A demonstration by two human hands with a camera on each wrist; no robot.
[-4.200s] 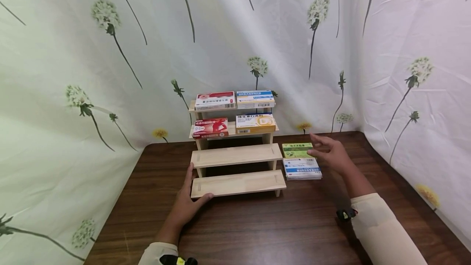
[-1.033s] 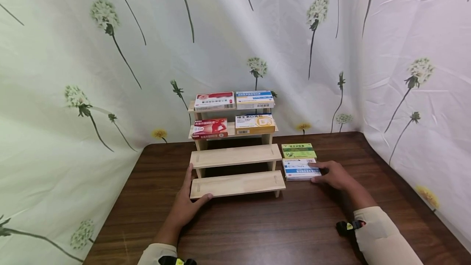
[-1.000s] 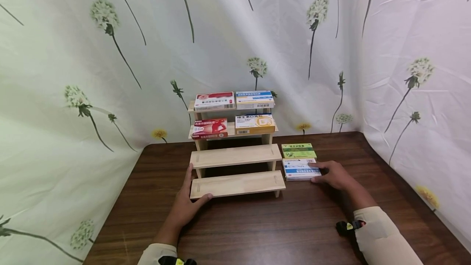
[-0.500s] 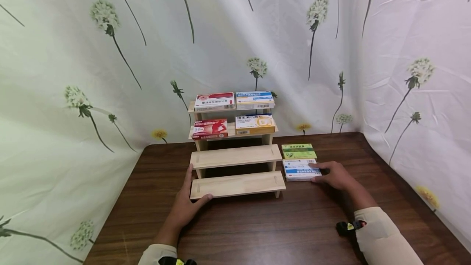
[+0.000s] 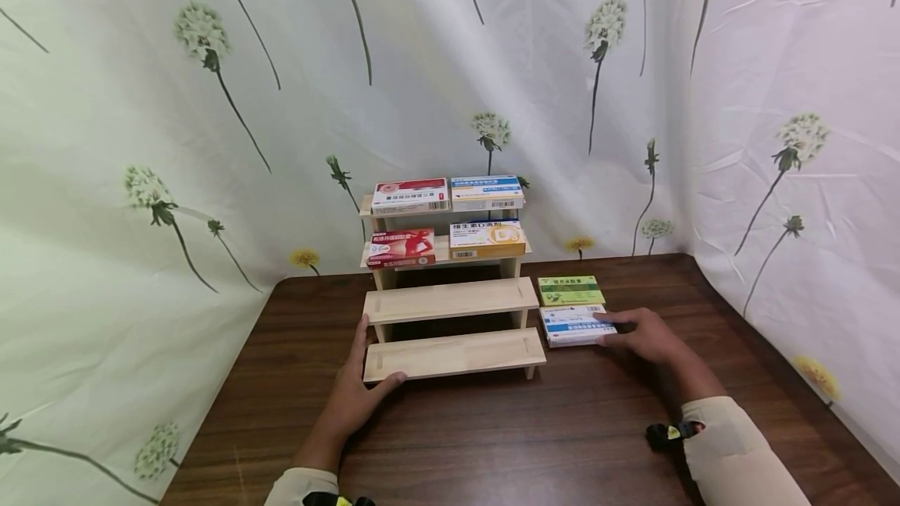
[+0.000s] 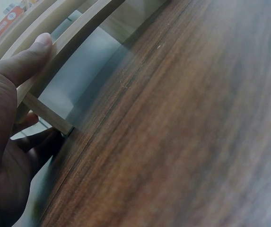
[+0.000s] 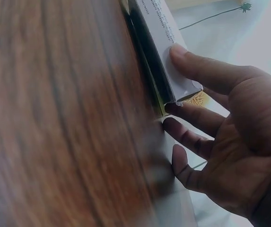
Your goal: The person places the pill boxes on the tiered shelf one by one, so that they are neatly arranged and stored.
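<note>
A four-tier wooden step rack [image 5: 453, 355] stands on the brown table. My left hand [image 5: 354, 390] grips its left end, thumb on the front edge of the lowest tier; the left wrist view shows fingers by the rack's leg [image 6: 48, 113]. To the right of the rack lies a blue-and-white medicine box [image 5: 573, 325]. My right hand [image 5: 650, 336] pinches its right end, and in the right wrist view the thumb presses the white face. A dark strip shows between box and table there; I cannot tell whether the box is lifted. A green medicine box [image 5: 571, 290] lies right behind.
On the top tier sit a red-and-white box [image 5: 411, 195] and another blue-and-white box [image 5: 487, 192]. The second tier carries a red box [image 5: 401, 247] and a yellow-and-white vitamin D box [image 5: 487, 239]. A dandelion-print cloth [image 5: 422, 61] hangs behind and around the table [image 5: 478, 443].
My right hand has come down from above the green box to the blue-and-white box's right end and taken hold of it. That box has barely shifted. My left hand stays put.
</note>
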